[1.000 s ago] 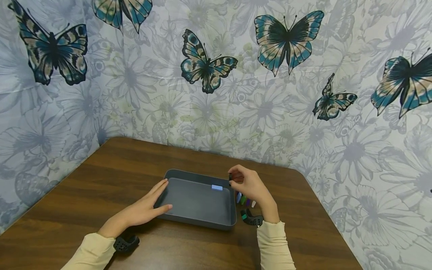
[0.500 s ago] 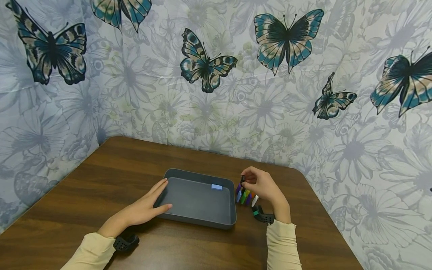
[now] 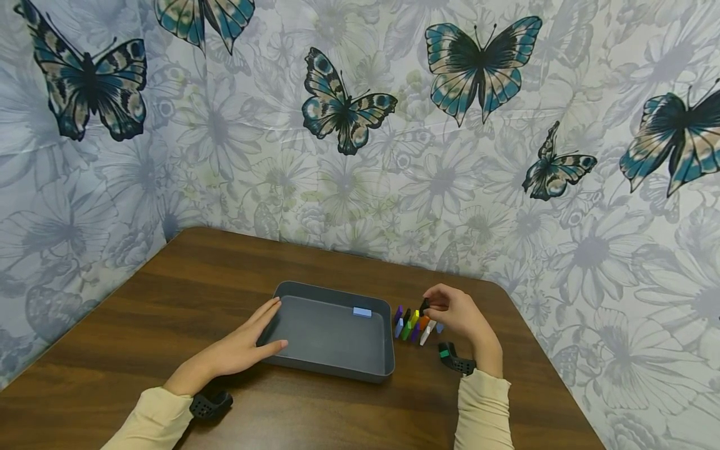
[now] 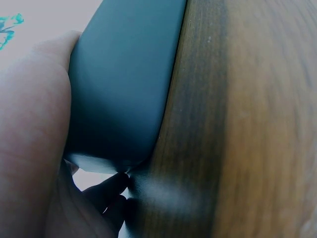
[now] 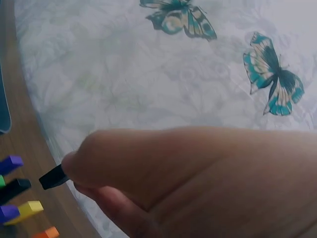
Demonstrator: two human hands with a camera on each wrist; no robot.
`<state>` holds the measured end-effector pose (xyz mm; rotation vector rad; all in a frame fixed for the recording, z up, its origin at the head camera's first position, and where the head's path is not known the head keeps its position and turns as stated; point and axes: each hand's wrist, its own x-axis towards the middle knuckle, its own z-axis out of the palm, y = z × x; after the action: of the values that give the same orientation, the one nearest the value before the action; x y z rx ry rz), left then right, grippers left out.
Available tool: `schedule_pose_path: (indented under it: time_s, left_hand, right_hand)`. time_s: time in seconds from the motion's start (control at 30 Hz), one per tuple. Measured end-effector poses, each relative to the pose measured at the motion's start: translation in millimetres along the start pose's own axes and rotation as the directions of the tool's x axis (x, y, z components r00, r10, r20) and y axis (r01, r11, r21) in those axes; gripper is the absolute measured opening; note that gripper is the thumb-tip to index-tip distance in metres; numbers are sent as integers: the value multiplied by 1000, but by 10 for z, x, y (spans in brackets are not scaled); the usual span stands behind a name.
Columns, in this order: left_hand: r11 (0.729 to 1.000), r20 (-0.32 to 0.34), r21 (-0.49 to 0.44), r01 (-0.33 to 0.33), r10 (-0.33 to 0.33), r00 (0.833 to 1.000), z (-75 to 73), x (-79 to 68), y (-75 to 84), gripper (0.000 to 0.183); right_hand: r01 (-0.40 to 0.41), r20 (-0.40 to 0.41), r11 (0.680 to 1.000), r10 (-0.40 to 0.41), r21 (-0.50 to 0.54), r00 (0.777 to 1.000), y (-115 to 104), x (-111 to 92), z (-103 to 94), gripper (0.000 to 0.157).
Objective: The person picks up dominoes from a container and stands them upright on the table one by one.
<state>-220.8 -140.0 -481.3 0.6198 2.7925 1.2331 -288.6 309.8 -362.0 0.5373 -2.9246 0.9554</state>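
My left hand [image 3: 242,344] lies along the left side of a dark grey tray [image 3: 332,370], fingers straight on its rim and thumb over the front left corner. The left wrist view has the tray's wall [image 4: 124,74] close up, with fingers behind its corner. Inside the tray, near the back right, lies one light blue block [image 3: 362,312]. My right hand [image 3: 458,312] pinches a small black block [image 5: 53,177] between thumb and fingers, right of the tray. It is over a group of coloured blocks, among them a yellow block [image 5: 27,210] and a white block [image 3: 427,332].
The coloured blocks form rows close to the tray's right wall, with a purple block [image 3: 398,314] and a green block [image 3: 406,330] nearest it. A wooden table [image 3: 315,412] carries everything. Behind it hangs a butterfly-patterned cloth [image 3: 270,162].
My right hand has moved right with the black block, from beside the tray's right rim to over the far side of the block group, uncovering more blocks. The left hand and tray stayed put.
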Motion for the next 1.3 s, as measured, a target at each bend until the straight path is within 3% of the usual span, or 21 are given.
schedule_pose_path:
  time_s: [0.37, 0.73, 1.3]
  left_hand:
    - [1000, 8, -12, 2, -2, 1000, 0, 1, 21, 93]
    - [1000, 2, 8, -6, 6, 1000, -19, -23, 34, 94]
    - [1000, -4, 17, -16, 16, 1000, -24, -22, 30, 91]
  right_hand:
    - [-66, -23, 998, 66, -7, 998, 264, -82, -61, 26]
    - [-116, 43, 993, 116, 3, 992, 466, -141, -41, 26]
    - [-156, 115, 986, 148, 56, 982, 568, -122, 91, 25]
